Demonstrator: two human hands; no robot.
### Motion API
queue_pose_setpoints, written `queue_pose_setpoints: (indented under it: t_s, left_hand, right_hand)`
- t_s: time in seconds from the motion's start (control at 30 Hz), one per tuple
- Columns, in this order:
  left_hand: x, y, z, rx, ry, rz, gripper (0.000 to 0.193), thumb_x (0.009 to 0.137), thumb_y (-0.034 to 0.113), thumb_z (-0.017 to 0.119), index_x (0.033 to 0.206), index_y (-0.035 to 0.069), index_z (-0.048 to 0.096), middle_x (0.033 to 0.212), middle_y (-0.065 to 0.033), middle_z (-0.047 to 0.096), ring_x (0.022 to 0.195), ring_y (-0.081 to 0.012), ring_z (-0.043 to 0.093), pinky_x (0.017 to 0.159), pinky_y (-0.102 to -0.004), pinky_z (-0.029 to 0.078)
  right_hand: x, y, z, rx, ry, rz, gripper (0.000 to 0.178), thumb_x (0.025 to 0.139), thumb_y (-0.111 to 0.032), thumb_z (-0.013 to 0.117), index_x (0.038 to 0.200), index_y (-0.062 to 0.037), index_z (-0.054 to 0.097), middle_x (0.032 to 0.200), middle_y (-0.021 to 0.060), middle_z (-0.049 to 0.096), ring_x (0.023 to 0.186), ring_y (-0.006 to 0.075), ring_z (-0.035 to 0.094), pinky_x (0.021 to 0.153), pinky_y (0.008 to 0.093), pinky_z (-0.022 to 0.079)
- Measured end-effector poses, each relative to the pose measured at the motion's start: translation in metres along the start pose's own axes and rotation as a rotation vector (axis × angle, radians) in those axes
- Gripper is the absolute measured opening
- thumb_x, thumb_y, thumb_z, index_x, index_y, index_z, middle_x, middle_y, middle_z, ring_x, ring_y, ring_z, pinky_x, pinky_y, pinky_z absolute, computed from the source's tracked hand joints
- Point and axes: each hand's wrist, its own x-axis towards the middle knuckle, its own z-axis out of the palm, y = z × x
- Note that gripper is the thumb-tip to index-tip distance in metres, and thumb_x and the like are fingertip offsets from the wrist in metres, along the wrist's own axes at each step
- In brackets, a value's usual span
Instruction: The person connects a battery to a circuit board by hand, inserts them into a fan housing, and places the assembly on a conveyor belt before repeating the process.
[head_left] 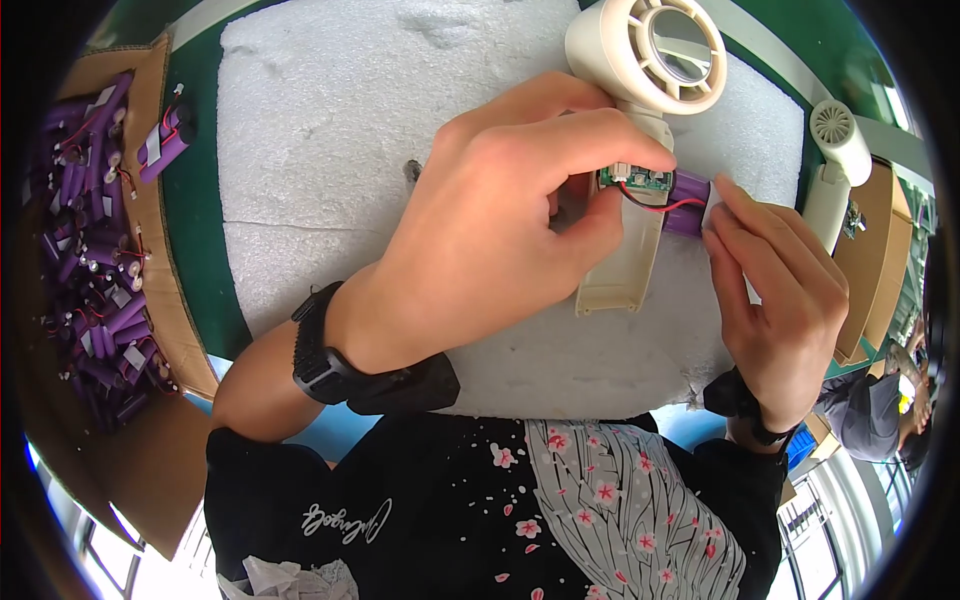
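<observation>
Cream plastic handheld fan shell (640, 150) lies on a white foam pad (320, 180) that covers the green desk (205, 250). Its round grille head is at the far end and its open handle runs toward the near edge, so the long axis goes far to near, tilted slightly left. Left hand (490, 215) pinches a small green circuit board (635, 180) over the handle, fingers closed on it. Right hand (775, 280) grips the end of a purple cylindrical battery cell (690, 212), which lies crosswise, left to right, just right of the handle and joined to the board by red and black wires (660, 203).

Step judged in hand: seating board and cell into the handle cavity. The next move would seem to call for turning the cell parallel to the handle, with wires kept clear of pinching.

A cardboard box of purple cells (95, 250) stands at left; a second cream fan (835, 165) lies at right.
</observation>
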Motion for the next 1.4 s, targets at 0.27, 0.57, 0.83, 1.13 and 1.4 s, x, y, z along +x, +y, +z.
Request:
queue_pose_setpoints:
  t_s: [0.27,0.57,0.83,1.13,1.4]
  left_hand:
    - [-0.001,0.001,0.000,-0.007,-0.010,-0.011,0.036,0.075,-0.012,0.062,0.104,0.008,0.070,0.099,-0.0034,0.061,0.069,-0.0043,0.058,0.057,-0.0171,0.045]
    - [-0.001,0.001,0.001,-0.010,0.002,-0.005,0.035,0.075,-0.012,0.062,0.104,0.007,0.070,0.101,-0.0036,0.061,0.070,-0.0037,0.058,0.058,-0.0161,0.045]
    - [0.000,0.000,-0.001,-0.019,-0.017,-0.025,0.035,0.075,-0.012,0.063,0.104,0.007,0.070,0.101,-0.0034,0.061,0.069,-0.0037,0.057,0.058,-0.0161,0.045]
    - [0.004,0.003,-0.003,-0.038,-0.022,-0.016,0.036,0.075,-0.011,0.064,0.105,0.008,0.070,0.105,-0.0063,0.062,0.069,-0.0061,0.058,0.057,-0.0183,0.047]
    - [-0.002,0.005,-0.002,-0.030,-0.020,-0.077,0.034,0.074,-0.010,0.065,0.103,0.008,0.069,0.112,-0.0108,0.063,0.072,-0.0091,0.062,0.058,-0.0211,0.050]
  right_hand:
    - [0.002,0.002,0.001,-0.014,0.029,-0.054,0.016,0.071,0.006,0.072,0.086,0.0058,0.067,0.096,0.0136,0.070,0.078,0.0264,0.068,0.067,0.0323,0.055]
    - [-0.002,-0.010,0.008,-0.102,0.061,-0.014,0.018,0.070,0.009,0.072,0.087,0.0062,0.067,0.097,0.0129,0.071,0.082,0.0261,0.068,0.071,0.0322,0.055]
    - [-0.002,-0.002,0.008,-0.038,0.084,0.034,0.017,0.069,0.010,0.070,0.085,0.0040,0.067,0.097,0.0127,0.071,0.079,0.0247,0.069,0.070,0.0307,0.055]
    - [0.002,0.008,0.000,0.159,0.062,0.043,0.016,0.068,0.008,0.069,0.082,0.0019,0.062,0.095,0.0141,0.067,0.075,0.0288,0.065,0.065,0.0348,0.052]
    - [0.001,0.009,0.010,0.297,-0.007,0.116,0.015,0.075,0.011,0.062,0.083,0.0030,0.053,0.096,0.0126,0.059,0.074,0.0220,0.060,0.066,0.0333,0.049]
